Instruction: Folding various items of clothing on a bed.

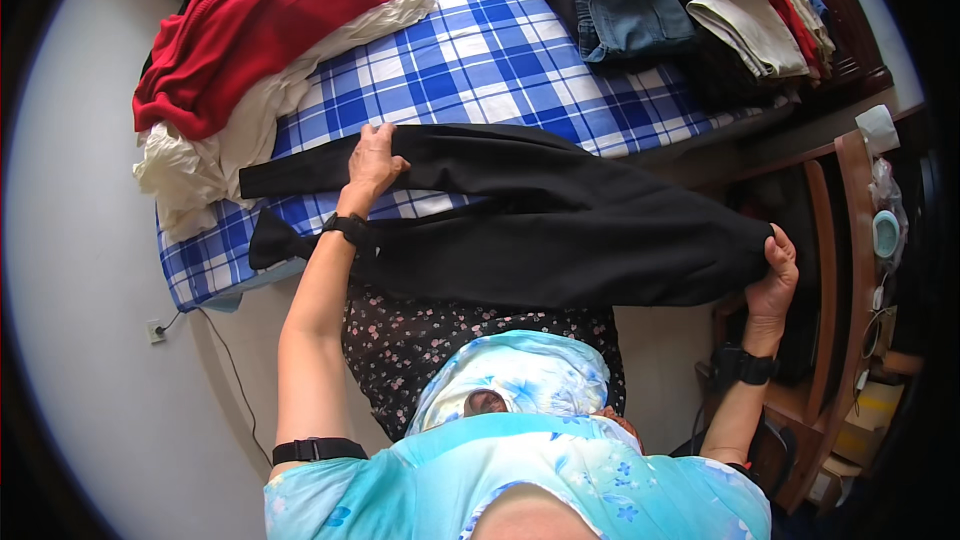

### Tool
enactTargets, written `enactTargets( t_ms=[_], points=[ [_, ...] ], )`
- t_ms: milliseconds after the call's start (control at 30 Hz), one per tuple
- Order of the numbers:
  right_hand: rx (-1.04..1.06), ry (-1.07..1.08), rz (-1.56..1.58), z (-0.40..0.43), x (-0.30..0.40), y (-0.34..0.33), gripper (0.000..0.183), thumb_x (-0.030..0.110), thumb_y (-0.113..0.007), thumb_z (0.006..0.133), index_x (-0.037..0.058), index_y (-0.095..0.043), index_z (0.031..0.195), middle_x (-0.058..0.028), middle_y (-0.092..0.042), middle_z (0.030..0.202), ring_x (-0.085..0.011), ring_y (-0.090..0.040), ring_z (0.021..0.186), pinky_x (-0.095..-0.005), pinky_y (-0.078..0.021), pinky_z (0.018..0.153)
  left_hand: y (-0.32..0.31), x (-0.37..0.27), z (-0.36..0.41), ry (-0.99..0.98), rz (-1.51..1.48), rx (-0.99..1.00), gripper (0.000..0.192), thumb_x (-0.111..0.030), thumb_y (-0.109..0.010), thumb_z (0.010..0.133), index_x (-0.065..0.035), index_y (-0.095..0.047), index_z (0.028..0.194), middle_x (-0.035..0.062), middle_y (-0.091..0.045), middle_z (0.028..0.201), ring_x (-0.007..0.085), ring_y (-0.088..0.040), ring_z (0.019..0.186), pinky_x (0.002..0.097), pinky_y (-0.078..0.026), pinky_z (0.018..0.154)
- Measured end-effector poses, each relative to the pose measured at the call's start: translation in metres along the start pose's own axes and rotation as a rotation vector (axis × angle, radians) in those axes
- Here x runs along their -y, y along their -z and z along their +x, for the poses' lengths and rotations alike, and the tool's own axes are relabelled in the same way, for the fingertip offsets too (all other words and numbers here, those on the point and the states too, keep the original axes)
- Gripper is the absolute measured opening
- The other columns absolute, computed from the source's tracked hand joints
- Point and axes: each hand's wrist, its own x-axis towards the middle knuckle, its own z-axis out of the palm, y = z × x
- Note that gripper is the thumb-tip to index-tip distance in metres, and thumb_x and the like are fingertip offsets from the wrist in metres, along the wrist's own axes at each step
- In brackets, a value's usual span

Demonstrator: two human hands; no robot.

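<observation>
A pair of black trousers (525, 247) stretches sideways before me, with its legs partly over the near edge of the bed. At the waist end, my right hand (774, 274) grips the cloth between thumb and fingers. My left hand (375, 161) lies on the far leg, fingertips at its outer edge and thumb apart; whether it pinches the fabric is hard to see. Left of that hand, the far leg's hem rests flat on the bed, while the near leg's end is twisted beside it.
A blue-and-white checked bedsheet (480, 52) covers the bed. Red cloth (277, 22) and cream cloth (180, 165) lie heaped at left. Folded jeans (630, 7) and other folded clothes (750, 30) are stacked at right. A wooden furniture frame (855, 240) stands near my right arm.
</observation>
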Motion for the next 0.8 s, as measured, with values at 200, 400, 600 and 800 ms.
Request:
enactTargets(
  t_ms=[200,400,600,800],
  points=[
    [0.095,-0.066,0.024,0.003,-0.012,0.002,0.017,0.017,-0.061,0.086,-0.0001,-0.061,0.089,-0.0029,-0.064,0.082,-0.0120,-0.060,0.075,-0.0242,-0.0483,0.073,0.008,0.051,-0.011,0.074,-0.035,-0.070,0.042,-0.016,-0.078,0.066,-0.0048,-0.061,0.103,0.0169,-0.055,0.107,0.0364,-0.056,0.102,0.0425,-0.049,0.086],
    [-0.156,-0.090,0.061,0.012,-0.031,0.029,0.024,0.012,-0.062,0.087,-0.0002,-0.061,0.108,-0.0060,-0.065,0.096,-0.0166,-0.062,0.089,-0.0300,-0.0476,0.089,0.048,0.129,-0.059,0.290,0.282,-0.204,0.043,-0.023,-0.078,0.065,-0.0071,-0.060,0.101,0.0154,-0.054,0.107,0.0349,-0.053,0.104,0.0462,-0.047,0.084],
    [-0.294,-0.109,0.005,0.027,-0.038,0.004,0.016,0.014,-0.064,0.087,0.0027,-0.064,0.098,-0.0024,-0.065,0.094,-0.0135,-0.060,0.092,-0.0271,-0.0461,0.087,0.072,0.200,-0.118,0.748,0.245,-0.177,0.047,-0.027,-0.079,0.065,-0.0066,-0.061,0.103,0.0171,-0.059,0.110,0.0375,-0.053,0.108,0.0499,-0.044,0.086],
    [-0.056,-0.168,0.131,0.069,-0.018,0.005,0.018,0.017,-0.063,0.087,0.0038,-0.066,0.099,-0.0037,-0.066,0.096,-0.0156,-0.060,0.093,-0.0283,-0.0468,0.087,0.101,0.227,-0.112,0.434,-0.024,-0.488,0.023,-0.018,-0.072,0.069,-0.0007,-0.061,0.080,0.0208,-0.063,0.079,0.0373,-0.062,0.076,0.0418,-0.046,0.068]
  ],
)
